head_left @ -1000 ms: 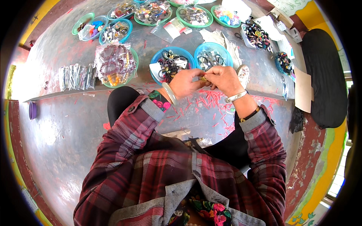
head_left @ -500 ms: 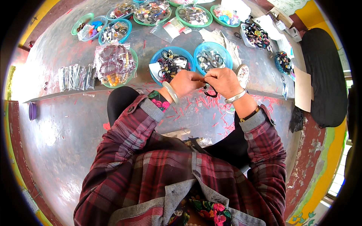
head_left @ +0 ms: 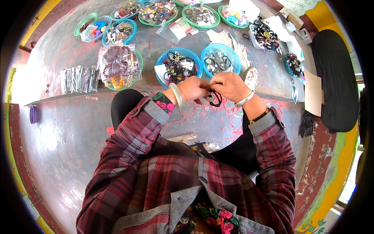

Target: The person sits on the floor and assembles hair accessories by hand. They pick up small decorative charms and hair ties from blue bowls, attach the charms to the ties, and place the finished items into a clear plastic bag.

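Observation:
Between my two hands is a black elastic hair tie [head_left: 215,100], its loop hanging below the fingertips. My left hand [head_left: 192,89], a pale bangle at its wrist, pinches it from the left. From the right, my right hand [head_left: 230,87], with a silvery bangle, has thumb and fingers closed on it too. The fingertips meet, hiding where the tie is gripped. Just beyond my left hand stands a blue basket [head_left: 157,62] of black hair ties and a white card. Beyond my right hand is another blue basket [head_left: 237,54] holding dark ties and clear packets.
On the grey ledge [head_left: 156,41], a green basket [head_left: 139,74] holds bagged beads, beside a row of slim clear packets [head_left: 80,79]. More baskets of small accessories line the back. Red scraps [head_left: 210,113] litter the floor below. A purple container [head_left: 34,114] stands far left.
Both hands have dropped slightly toward me. My left hand's fingers have turned downward, and the hair tie's loop hangs more openly at a new angle.

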{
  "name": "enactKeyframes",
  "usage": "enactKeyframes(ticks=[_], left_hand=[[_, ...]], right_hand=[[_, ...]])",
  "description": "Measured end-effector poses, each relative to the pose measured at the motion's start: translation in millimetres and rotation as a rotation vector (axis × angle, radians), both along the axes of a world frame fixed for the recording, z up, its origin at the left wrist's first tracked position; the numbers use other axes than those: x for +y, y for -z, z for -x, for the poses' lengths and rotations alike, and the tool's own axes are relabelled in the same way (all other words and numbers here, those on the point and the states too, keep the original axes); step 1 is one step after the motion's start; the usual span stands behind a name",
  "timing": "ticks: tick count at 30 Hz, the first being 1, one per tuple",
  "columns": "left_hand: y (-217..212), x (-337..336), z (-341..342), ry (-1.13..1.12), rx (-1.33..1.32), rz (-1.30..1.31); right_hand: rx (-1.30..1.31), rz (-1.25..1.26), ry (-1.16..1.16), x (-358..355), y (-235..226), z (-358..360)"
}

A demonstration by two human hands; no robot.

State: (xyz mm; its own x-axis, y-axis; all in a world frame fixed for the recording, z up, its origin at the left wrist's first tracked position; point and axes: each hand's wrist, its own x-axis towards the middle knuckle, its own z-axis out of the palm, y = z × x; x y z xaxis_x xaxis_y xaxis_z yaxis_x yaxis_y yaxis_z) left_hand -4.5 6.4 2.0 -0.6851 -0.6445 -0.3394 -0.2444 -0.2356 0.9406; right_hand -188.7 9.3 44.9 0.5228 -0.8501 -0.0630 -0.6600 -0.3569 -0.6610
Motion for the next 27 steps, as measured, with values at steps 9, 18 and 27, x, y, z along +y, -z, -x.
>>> enactKeyframes(ticks=[9, 18, 27], left_hand=[[-4.0, -3.2, -0.8, -0.248, 0.280, -0.274], [-3.9, -5.0, -2.0, -0.342, 0.362, -0.365], [-4.7, -1.2, 0.2, -0.331, 0.386, -0.278]], right_hand=[[-0.271, -0.173, 0.238, -10.0, 4.0, 15.4], [-0.146, -0.163, 0.280, -5.7, -2.2, 9.7], [-0.046, -0.016, 0.277, -1.7, -3.9, 4.9]])
